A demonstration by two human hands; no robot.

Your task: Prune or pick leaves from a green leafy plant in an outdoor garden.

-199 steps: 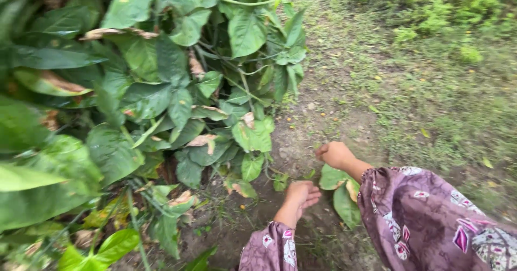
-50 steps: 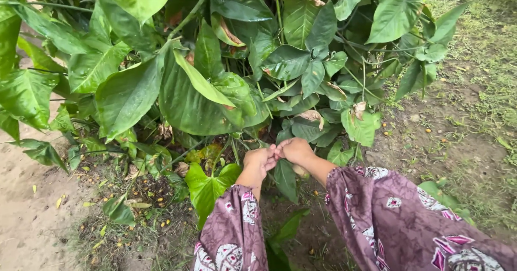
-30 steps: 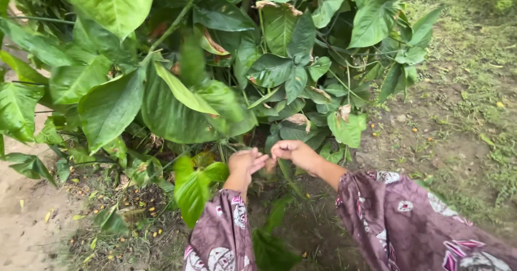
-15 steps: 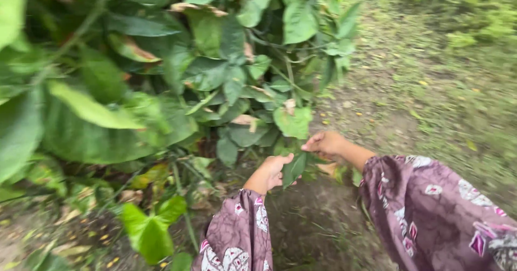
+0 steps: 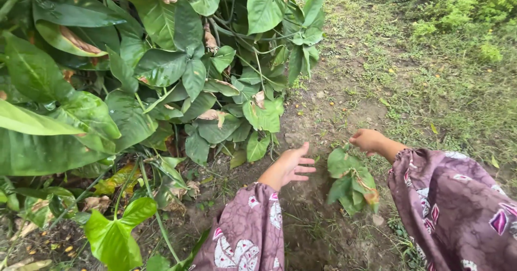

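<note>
Leaf bunch [image 5: 351, 180]: a small cluster of green leaves, one with a brown-orange patch, is seen low at centre right, over bare soil. It hangs just below the right hand and to the right of the left hand.
Right hand [image 5: 367, 140]: the fingers are curled closed, back of the hand up. The top of the leaf bunch meets the hand from below; whether a stem is actually pinched cannot be told, since the fingertips are hidden.
Left hand [image 5: 288, 166]: held open, fingers spread and pointing right toward the leaf bunch. Nothing is gripped; a gap is seen between fingertips and leaves.
Sleeves [image 5: 245, 236]: both forearms are covered in purple patterned cloth.
Soil [image 5: 318, 115]: a bare brown patch is seen under and beyond the hands, dotted with small yellow bits.
Plant [image 5: 161, 72]: a dense mass of large green leaves fills the left half; some carry brown, dry edges.
Grass [image 5: 447, 77]: sparse green cover is seen at upper right.
</note>
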